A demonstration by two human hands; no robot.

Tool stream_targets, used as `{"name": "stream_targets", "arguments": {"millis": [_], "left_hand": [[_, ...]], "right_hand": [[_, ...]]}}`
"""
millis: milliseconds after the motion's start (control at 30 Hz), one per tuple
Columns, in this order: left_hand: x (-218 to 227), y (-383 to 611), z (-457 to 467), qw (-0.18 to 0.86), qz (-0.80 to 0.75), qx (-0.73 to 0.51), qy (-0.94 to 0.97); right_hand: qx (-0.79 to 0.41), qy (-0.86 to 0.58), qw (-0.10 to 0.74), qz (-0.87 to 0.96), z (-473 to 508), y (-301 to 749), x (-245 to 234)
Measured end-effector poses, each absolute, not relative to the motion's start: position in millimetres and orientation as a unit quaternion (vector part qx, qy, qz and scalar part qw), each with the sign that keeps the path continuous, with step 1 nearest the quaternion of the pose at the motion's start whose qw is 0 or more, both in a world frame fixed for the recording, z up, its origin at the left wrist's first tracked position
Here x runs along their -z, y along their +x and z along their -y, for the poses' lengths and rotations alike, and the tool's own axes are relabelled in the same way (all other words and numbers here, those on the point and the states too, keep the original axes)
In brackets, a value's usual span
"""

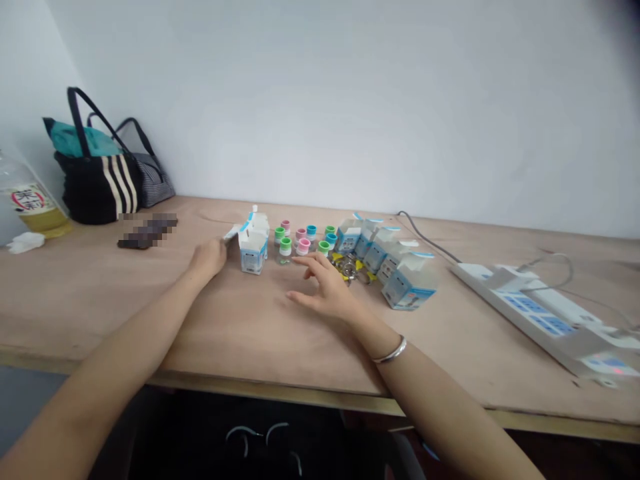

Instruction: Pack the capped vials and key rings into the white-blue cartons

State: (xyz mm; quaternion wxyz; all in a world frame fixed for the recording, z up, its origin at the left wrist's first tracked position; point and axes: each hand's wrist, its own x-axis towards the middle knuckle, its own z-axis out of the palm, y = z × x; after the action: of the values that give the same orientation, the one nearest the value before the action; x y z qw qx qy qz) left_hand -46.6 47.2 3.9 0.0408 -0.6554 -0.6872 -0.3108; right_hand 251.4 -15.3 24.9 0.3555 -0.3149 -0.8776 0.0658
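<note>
My left hand [209, 258] rests on the wooden table [100, 300], its fingers curled against a small white-and-blue carton [253, 248] whose top flap stands open; whether it grips the carton I cannot make out. My right hand [326, 287] hovers low over the table with fingers spread, holding nothing, its fingertips near several small vials with green, pink and blue caps [303, 241]. A silver bangle [391, 351] circles my right wrist. A row of several more cartons [395, 270] lies to the right of that hand.
A black striped bag [97, 177] stands at the back left beside a bottle of yellow liquid [33, 200] and a dark flat object [147, 232]. A white power strip [545, 320] with a cable lies on the right. The table's front edge runs beneath my forearms.
</note>
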Motion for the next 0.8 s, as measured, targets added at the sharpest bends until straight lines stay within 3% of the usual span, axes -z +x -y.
{"name": "stream_targets", "arguments": {"millis": [167, 233, 300, 400, 500, 567, 667, 800], "left_hand": [[-39, -57, -18, 0.174, 0.659, 0.492, -0.542], [-47, -48, 1, 0.210, 0.543, 0.613, -0.535], [-47, -31, 20, 0.189, 0.476, 0.639, -0.574], [-37, 4, 36, -0.004, 0.428, 0.581, -0.693], [-24, 31, 32, -0.267, 0.403, 0.516, -0.708], [-17, 39, 24, -0.374, 0.418, 0.495, -0.664], [-11, 40, 16, -0.449, 0.462, 0.459, -0.612], [-5, 34, 16, -0.467, 0.507, 0.406, -0.600]], "right_hand": [[-0.056, -0.332, 0.373, 0.864, 13, 251, -24], [-0.047, -0.345, 0.404, 0.846, 13, 251, -25], [-0.026, -0.357, 0.453, 0.816, 14, 252, -28], [0.009, -0.348, 0.487, 0.801, 16, 258, -34], [-0.004, -0.310, 0.422, 0.852, 17, 265, -39], [-0.040, -0.292, 0.395, 0.870, 16, 266, -39], [-0.095, -0.282, 0.406, 0.864, 13, 266, -36], [-0.130, -0.290, 0.421, 0.849, 9, 269, -35]]}}
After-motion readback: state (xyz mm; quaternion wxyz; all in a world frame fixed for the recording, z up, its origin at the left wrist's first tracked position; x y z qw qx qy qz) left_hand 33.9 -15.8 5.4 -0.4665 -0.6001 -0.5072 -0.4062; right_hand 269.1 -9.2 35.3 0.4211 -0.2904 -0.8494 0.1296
